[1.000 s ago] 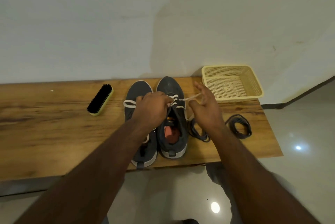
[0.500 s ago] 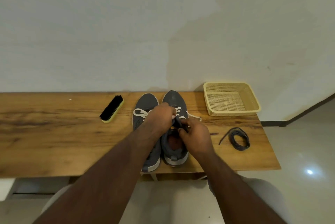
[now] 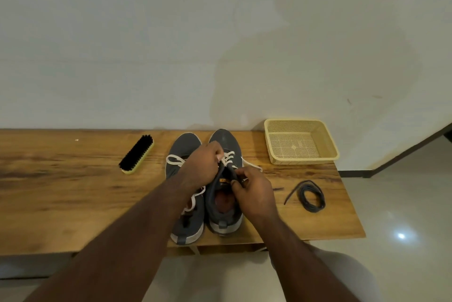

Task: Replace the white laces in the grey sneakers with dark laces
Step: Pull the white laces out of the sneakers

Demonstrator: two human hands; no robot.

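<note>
Sitting side by side on the wooden counter are two grey sneakers, toes toward the wall. The left sneaker has a white lace looped loose across its top. The right sneaker has its own white lace in the holes near the toe, and one end trails out onto the wood. Both hands are on the right sneaker. The left hand has its grip curled around the top of the shoe by the laces. The right hand has its grip pinched together at the shoe's edge, by the tongue; what it pinches is too small to tell. A dark lace lies coiled on the counter, right of the shoes and apart from them. A yellow basket sits behind the coil, by the wall. A black brush lies left of the shoes.
</note>
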